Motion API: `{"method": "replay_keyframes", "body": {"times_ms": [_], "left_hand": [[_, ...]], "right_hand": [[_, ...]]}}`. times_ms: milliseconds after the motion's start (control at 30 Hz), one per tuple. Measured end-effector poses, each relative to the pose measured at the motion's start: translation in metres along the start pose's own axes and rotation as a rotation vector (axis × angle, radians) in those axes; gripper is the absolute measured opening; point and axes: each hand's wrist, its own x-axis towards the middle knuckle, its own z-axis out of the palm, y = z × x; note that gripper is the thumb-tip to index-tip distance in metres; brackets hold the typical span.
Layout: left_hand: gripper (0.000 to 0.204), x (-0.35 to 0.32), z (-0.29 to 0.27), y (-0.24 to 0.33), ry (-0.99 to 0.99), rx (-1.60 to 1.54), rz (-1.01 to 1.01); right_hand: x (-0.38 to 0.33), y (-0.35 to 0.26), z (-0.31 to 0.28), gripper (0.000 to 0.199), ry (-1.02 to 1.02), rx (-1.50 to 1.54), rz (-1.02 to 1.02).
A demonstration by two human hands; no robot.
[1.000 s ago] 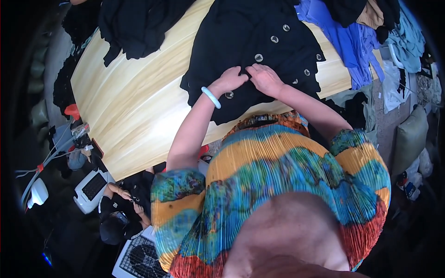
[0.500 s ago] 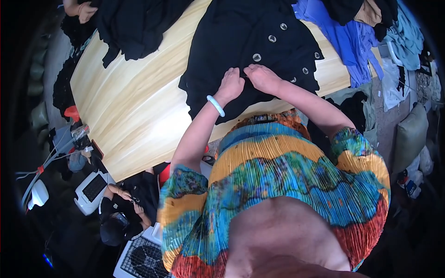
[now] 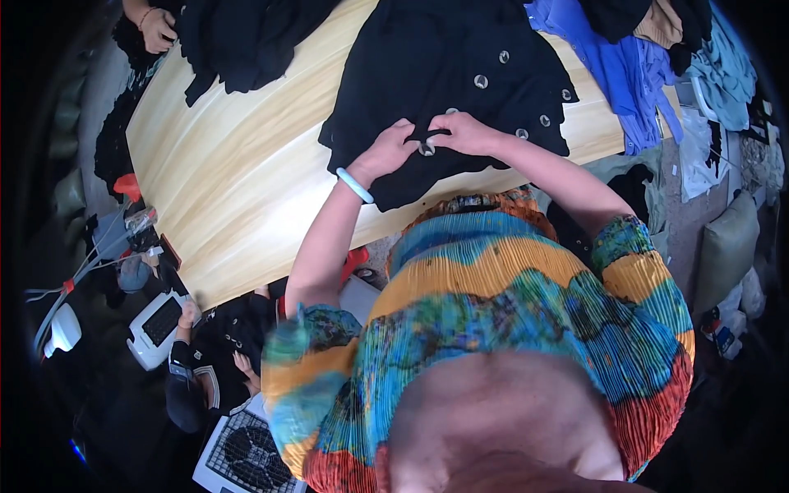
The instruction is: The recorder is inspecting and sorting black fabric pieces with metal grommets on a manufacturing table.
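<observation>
Both hands have drawn closer together since the earlier frames and now meet at one button (image 3: 426, 149) near the hem of the black coat (image 3: 444, 74). Left hand (image 3: 389, 152), a pale bracelet (image 3: 355, 185) on its wrist, pinches the cloth beside that button; right hand (image 3: 463, 133) grips the fabric edge at its one o'clock, fingers curled, so the front appears to be getting fastened. That coat lies flat on the wooden table (image 3: 238, 181), at twelve o'clock from the person. Farther out, a blue shirt (image 3: 612, 70) lies at two o'clock and another dark garment (image 3: 238, 45) at ten. No bin or box is visible on the table.
</observation>
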Motion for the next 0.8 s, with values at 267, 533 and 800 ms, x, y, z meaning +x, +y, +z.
{"method": "replay_keyframes", "body": {"times_ms": [267, 533, 800], "left_hand": [[0.027, 0.003, -0.009, -0.006, 0.125, 0.151, -0.149], [0.032, 0.072, 0.036, 0.032, 0.321, 0.449, -0.260], [0.018, 0.084, 0.044, 0.016, 0.295, 0.349, -0.132]], "right_hand": [[-0.029, 0.013, -0.031, 0.024, 0.054, -0.388, -0.034], [-0.029, 0.025, -0.010, 0.012, 0.296, -0.301, -0.059], [-0.024, 0.019, -0.005, 0.014, 0.390, -0.225, 0.057]]}}
